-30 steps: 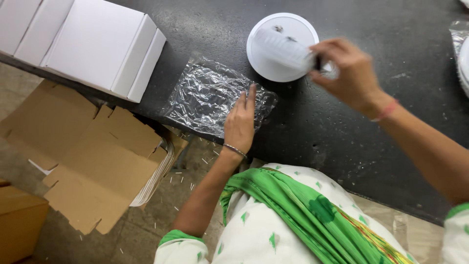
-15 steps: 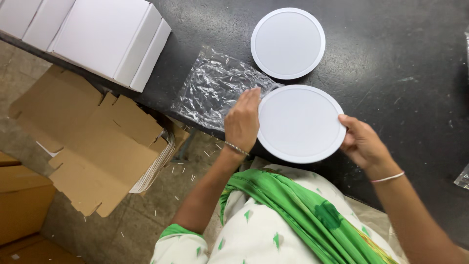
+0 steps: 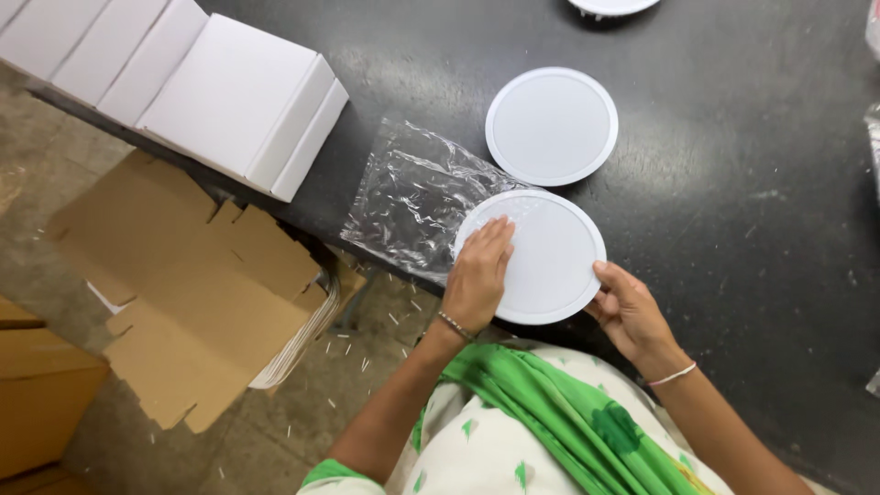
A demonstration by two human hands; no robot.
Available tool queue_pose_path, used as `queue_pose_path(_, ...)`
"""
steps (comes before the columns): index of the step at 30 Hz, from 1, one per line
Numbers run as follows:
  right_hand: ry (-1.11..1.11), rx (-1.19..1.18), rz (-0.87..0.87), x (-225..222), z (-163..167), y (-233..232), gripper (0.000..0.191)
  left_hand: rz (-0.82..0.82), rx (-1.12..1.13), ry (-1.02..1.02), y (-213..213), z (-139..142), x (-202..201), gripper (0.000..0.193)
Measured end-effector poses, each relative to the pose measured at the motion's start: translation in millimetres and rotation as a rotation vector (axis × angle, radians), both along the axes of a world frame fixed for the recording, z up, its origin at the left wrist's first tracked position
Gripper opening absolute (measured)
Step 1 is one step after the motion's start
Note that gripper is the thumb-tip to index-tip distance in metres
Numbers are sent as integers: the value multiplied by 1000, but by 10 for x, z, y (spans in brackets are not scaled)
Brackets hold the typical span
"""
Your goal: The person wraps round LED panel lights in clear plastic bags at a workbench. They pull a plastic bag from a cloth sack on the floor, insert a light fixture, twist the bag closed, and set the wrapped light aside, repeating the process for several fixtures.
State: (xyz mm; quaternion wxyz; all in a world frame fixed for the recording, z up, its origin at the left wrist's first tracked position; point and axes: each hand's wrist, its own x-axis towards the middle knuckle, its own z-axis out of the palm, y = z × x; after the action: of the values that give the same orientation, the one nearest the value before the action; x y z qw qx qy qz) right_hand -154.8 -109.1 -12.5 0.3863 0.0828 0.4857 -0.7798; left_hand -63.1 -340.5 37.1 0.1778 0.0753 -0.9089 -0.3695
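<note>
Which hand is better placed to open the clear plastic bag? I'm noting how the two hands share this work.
Probably the left hand: it rests on the near white disc beside the plastic bag. The right hand grips the disc's far edge, away from the bag.

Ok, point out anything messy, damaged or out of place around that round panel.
On the table nothing looks damaged. The left hand and right hand hold the white round panel against a crumpled clear plastic bag. Below, flattened cardboard sprawls unevenly on the floor among scattered small white bits.
</note>
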Motion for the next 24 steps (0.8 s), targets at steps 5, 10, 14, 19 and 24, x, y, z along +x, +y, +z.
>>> queue_pose_path(5, 122, 78, 15, 50, 116, -60, 35, -46, 62, 1, -44, 101, 23, 36)
queue_pose_path(10, 46, 74, 79, 164, 184, -134, 35, -47, 19, 40, 32, 68, 17, 35)
queue_pose_path(14, 75, -88, -10, 214, 230, -202, 31, -39, 83, -12, 54, 83, 124, 35)
queue_pose_path(19, 168, 73, 17, 260, 260, -410, 33, -101, 72, 58, 165, 193, 151, 36)
queue_pose_path(24, 187, -97, 82, 285, 117, -763, 30, -114, 182, 32, 183, 361, 274, 37)
